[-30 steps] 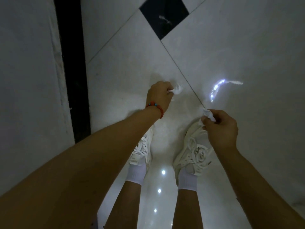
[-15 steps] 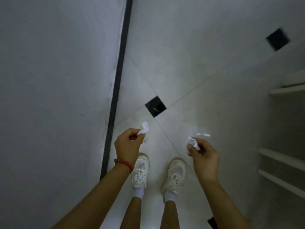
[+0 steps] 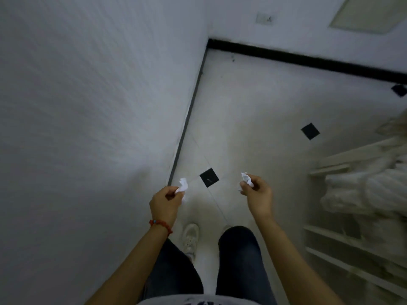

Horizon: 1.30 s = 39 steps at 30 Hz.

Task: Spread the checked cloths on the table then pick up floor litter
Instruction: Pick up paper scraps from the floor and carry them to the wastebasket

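The person stands in a dim corner, both arms out over the pale tiled floor (image 3: 253, 102). The left hand (image 3: 165, 202), at about 7 o'clock of the frame's middle, has its fingers pinched closed on a crumpled white paper scrap (image 3: 182, 186) that pokes up at 1 o'clock from the knuckles. A red bead bracelet (image 3: 160, 224) circles that wrist. The right hand (image 3: 256, 195), at roughly 5 o'clock of the middle, is likewise closed, thumb and fingertips gripping a second scrap (image 3: 246, 178) at the hand's 11 o'clock. Both scraps are off the floor, held apart, with a black tile inset (image 3: 209, 177) showing on the floor between them. No checked cloth or table shows from here.

Below the hands, dark trousers (image 3: 240, 260) and one white shoe (image 3: 190, 238) at 6 o'clock. A white wall (image 3: 88, 106) fills the 9 o'clock side, meeting a black skirting (image 3: 308, 60) at 1 o'clock. White shelves (image 3: 352, 249) with pale bundles sit at 4 o'clock, too blurred to make out.
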{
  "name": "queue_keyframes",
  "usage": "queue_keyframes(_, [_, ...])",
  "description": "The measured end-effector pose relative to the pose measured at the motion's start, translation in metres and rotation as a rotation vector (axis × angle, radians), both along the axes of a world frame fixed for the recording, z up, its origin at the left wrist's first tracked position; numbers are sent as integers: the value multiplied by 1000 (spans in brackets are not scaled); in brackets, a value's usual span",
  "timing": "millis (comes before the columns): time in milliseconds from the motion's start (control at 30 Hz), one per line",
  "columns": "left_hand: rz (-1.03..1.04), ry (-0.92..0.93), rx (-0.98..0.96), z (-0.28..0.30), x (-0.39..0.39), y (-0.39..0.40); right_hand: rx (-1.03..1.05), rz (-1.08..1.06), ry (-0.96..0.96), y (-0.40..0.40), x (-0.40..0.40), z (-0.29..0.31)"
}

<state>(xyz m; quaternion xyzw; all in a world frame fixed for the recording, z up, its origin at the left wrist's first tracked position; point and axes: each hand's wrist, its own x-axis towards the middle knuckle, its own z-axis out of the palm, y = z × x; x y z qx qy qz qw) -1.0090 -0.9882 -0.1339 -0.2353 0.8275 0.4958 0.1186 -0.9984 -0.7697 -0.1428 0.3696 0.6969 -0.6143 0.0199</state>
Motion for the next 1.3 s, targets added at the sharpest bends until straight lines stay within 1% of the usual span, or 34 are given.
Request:
queue_keyframes(100, [97,20,-57,24,21,-17,-9,155,11,-9,-4,17])
queue_keyframes(300, [463,32,-119,52,97,-19,-27,592,41,-24,4,40])
queue_keyframes(367, [596,-12,-116,56,133,-14,-22,735,37,-26,17,46])
queue_keyframes(467, [730,-56,-85,59,192,-7,-16,923,4,-37,38,47])
queue_keyframes(633, [976,-124,-109,71,299,-10,21,1282,-75,-85,83,42])
queue_keyframes(733, [1240,-93,-65,79,366,-6,57,1498,-26,-126,114,47])
queue_keyframes(833, [1493,-58,-52,85,437,0,115,1697,14,-171,157,54])
queue_keyframes(967, [1729,-72,-21,83,530,11,97,1938,55,-233,238,65])
queue_keyframes(1033, [1813,-88,-2,80,576,14,82,2034,82,-259,287,68])
queue_keyframes(1200, [1960,-113,33,73,676,8,13,2178,96,-306,406,70])
queue_keyframes(1300, [2054,-100,47,76,723,1,7,2264,52,-321,459,73])
